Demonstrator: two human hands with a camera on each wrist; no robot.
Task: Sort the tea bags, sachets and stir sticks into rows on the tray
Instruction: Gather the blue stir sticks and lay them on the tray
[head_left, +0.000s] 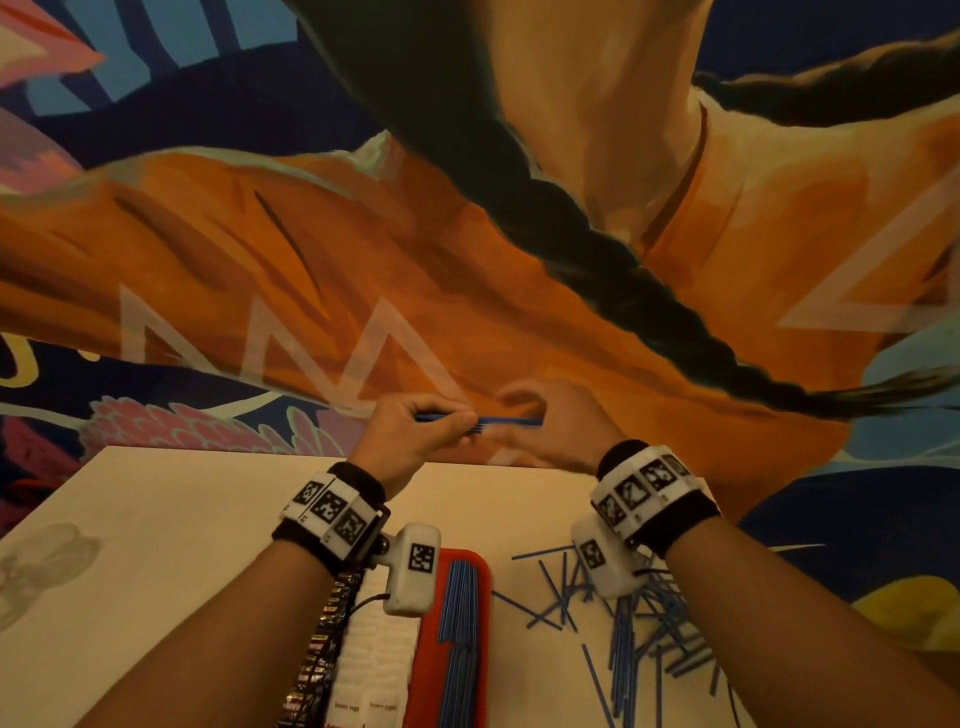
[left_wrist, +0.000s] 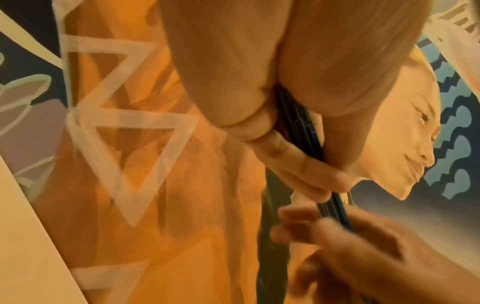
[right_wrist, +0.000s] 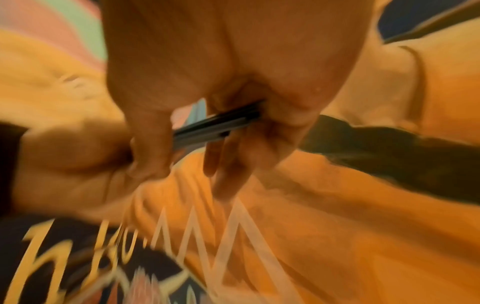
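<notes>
A small bundle of blue stir sticks (head_left: 480, 420) is held level in the air, pinched at one end by the left hand (head_left: 415, 431) while the right hand (head_left: 550, 426) curls round the other, probably to square the ends for laying. Below the grip, nearer the body, lie the red tray (head_left: 480, 566) with its stick row and white sachets (head_left: 379, 660), and loose sticks (head_left: 623, 623) scattered on the pale table (head_left: 156, 545); beyond stands a painted mural wall (head_left: 363, 234).

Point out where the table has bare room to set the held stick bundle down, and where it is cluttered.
Bare: the table's left part, from its far edge to the red tray. Crowded: right of the tray, loose blue stir sticks lie scattered. Both hands hold the bundle above the far edge.
</notes>
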